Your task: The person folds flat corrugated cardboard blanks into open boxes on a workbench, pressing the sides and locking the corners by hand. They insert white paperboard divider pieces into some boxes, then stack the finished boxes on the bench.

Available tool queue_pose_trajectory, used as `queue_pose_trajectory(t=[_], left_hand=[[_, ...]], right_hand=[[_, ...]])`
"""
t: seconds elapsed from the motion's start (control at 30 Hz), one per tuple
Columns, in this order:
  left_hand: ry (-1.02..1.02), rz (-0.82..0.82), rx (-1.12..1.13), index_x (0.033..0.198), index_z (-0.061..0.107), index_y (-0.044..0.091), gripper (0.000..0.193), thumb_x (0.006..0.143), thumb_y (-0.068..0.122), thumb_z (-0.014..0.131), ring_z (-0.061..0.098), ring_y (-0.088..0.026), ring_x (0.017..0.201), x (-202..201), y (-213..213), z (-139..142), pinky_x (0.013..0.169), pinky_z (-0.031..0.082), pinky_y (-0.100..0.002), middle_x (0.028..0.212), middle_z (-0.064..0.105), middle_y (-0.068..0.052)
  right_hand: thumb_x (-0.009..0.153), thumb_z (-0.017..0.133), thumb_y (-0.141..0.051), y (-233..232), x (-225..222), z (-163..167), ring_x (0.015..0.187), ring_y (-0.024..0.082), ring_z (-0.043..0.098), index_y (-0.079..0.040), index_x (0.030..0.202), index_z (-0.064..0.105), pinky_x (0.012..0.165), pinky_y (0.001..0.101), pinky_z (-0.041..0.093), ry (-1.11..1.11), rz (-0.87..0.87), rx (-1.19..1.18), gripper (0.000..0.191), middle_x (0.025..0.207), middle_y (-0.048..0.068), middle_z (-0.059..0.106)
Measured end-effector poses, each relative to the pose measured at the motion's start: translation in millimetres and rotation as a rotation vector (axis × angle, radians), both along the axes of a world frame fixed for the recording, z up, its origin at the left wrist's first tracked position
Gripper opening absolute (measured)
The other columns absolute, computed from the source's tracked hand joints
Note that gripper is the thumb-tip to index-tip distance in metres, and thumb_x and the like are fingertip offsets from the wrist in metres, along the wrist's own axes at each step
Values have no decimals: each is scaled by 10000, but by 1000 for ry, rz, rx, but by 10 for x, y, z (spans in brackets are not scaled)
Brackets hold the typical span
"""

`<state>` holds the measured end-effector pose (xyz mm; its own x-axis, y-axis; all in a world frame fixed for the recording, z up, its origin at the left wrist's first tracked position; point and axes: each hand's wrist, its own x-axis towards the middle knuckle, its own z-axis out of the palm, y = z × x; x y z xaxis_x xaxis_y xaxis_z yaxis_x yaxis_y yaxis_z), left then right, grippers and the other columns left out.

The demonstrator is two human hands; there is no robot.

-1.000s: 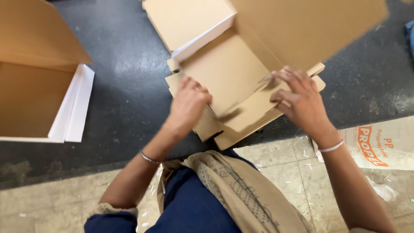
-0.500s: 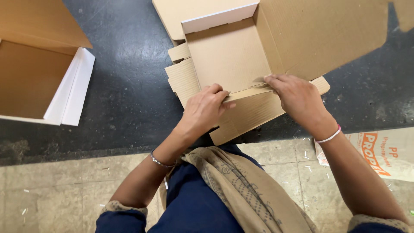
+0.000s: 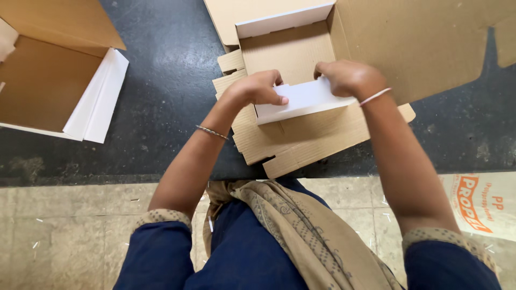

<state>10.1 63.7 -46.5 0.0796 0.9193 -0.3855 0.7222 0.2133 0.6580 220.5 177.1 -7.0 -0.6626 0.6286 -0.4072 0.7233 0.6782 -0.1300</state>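
While the cardboard box (image 3: pixel 285 51) sits empty, both hands (image 3: pixel 258 90) (image 3: pixel 346 77) grip its white-faced front flap (image 3: pixel 303 99).

I am in a packing workshop, working on a dark stone floor (image 3: pixel 161 96) among flat brown corrugated cardboard boxes (image 3: pixel 48 80) and a printed white woven sack (image 3: pixel 484 207).

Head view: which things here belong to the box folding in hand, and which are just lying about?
In hand:
- left hand and right hand, both gripping the white-faced front flap
- half-folded cardboard box on the dark floor
- its big open lid panel

Lying about:
- other open box at far left
- printed sack at lower right
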Motion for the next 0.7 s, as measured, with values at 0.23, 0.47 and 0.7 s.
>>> queue_pose_trajectory(t=[0.23, 0.47, 0.7], left_hand=[[372, 81, 685, 1008, 663, 75, 255, 777, 151, 736, 622, -314, 1029, 525, -483, -154, 844, 535, -422, 1090, 638, -111], [453, 187, 896, 942, 652, 56, 203, 946, 259, 664, 661, -238, 873, 922, -785, -370, 717, 517, -387, 915, 651, -70], [508, 265, 918, 838, 659, 66, 370, 922, 427, 653, 673, -233, 701, 946, -643, -553, 605, 519, -396, 802, 659, -86]], right_hand=[[836, 652, 46, -317, 384, -43, 1117, 354, 639, -101, 1134, 666, 949, 451, 521, 270, 184, 256, 333, 1133, 136, 665], [772, 771, -163, -753, 583, -309, 943, 340, 646, -63, 1094, 656, 825, 464, 492, 503, 259, 277, 357, 1039, 122, 668], [772, 845, -387, -669, 514, -640, 903, 286, 649, -131, 925, 688, 810, 435, 448, 600, 176, 460, 337, 935, 46, 676]])
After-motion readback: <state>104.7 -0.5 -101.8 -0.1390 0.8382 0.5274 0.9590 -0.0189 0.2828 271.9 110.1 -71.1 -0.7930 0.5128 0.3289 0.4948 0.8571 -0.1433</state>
